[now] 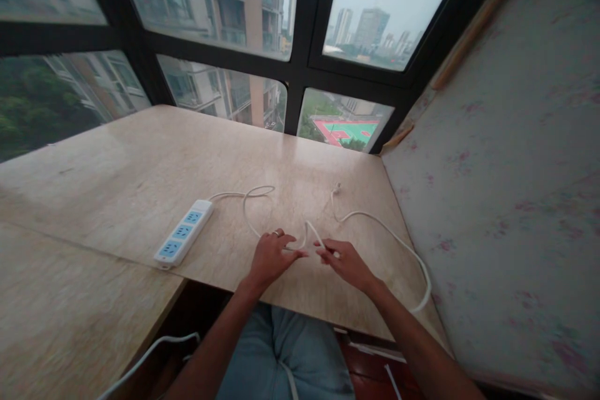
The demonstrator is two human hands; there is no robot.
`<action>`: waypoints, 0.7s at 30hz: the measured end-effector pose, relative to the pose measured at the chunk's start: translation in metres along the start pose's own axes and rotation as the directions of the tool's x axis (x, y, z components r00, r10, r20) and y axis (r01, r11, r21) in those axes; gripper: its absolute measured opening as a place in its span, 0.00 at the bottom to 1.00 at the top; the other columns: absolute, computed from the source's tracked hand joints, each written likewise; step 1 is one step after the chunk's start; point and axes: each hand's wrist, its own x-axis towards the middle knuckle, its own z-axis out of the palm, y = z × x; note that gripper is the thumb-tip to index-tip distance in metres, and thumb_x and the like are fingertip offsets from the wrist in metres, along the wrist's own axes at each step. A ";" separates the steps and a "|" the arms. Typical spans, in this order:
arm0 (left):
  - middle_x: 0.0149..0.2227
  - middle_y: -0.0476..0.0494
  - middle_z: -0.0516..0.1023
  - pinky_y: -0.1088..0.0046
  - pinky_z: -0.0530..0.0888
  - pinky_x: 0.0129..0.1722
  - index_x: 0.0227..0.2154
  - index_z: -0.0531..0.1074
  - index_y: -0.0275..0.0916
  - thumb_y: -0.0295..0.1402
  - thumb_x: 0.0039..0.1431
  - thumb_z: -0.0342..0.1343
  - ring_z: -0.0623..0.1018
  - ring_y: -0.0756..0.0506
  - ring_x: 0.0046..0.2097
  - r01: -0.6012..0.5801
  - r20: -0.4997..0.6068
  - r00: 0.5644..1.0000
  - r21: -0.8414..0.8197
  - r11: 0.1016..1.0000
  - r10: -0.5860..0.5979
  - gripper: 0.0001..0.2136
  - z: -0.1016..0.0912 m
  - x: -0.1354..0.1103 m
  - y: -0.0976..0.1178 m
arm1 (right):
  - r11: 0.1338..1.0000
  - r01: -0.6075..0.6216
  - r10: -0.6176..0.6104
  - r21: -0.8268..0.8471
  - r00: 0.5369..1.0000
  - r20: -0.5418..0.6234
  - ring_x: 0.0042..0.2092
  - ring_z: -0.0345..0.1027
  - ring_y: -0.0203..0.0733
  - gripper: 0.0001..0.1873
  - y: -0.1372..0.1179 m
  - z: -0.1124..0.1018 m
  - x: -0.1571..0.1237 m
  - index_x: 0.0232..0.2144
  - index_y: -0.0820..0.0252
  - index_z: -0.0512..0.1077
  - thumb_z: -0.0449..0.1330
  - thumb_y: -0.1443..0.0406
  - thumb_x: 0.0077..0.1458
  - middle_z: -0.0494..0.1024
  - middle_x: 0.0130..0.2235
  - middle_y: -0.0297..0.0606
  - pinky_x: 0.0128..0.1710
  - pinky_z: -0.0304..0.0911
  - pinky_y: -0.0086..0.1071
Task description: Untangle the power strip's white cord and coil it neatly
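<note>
While left fingers (287, 239) loosely grip and right fingers (332, 244) tightly pinch it, the thin white cord (306, 230) loops from a blue-socketed strip (182, 232).

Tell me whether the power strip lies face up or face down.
Face up: the power strip lies on the table with its blue sockets showing.

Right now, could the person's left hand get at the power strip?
Probably yes: the power strip lies left of the left hand across bare tabletop, though that hand's grip seems occupied by the white cable.
</note>
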 end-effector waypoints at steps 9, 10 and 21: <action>0.32 0.44 0.78 0.59 0.64 0.46 0.28 0.79 0.43 0.38 0.58 0.59 0.76 0.43 0.38 -0.108 -0.249 0.955 0.214 0.971 0.161 0.08 -0.041 0.010 -0.047 | 0.844 -0.034 0.276 0.536 0.883 -0.380 0.20 0.52 0.30 0.23 0.036 -0.053 0.024 0.30 0.63 0.77 0.67 0.48 0.43 0.64 0.20 0.29 0.18 0.46 0.25; 0.33 0.44 0.78 0.57 0.63 0.48 0.28 0.79 0.43 0.38 0.58 0.60 0.76 0.42 0.39 -0.090 -0.288 0.944 0.248 0.965 0.162 0.07 -0.044 0.012 -0.049 | 0.848 -0.051 0.282 0.528 0.886 -0.368 0.20 0.51 0.29 0.23 0.038 -0.052 0.026 0.30 0.64 0.77 0.66 0.48 0.43 0.64 0.20 0.29 0.18 0.45 0.25; 0.49 0.35 0.75 0.58 0.72 0.48 0.32 0.79 0.39 0.32 0.60 0.55 0.75 0.37 0.50 0.083 -0.356 0.935 0.221 0.972 0.001 0.07 -0.031 0.013 -0.088 | 0.911 -0.208 0.296 0.356 0.931 -0.213 0.16 0.52 0.30 0.23 0.045 0.000 0.022 0.37 0.63 0.75 0.57 0.48 0.55 0.70 0.21 0.30 0.14 0.46 0.25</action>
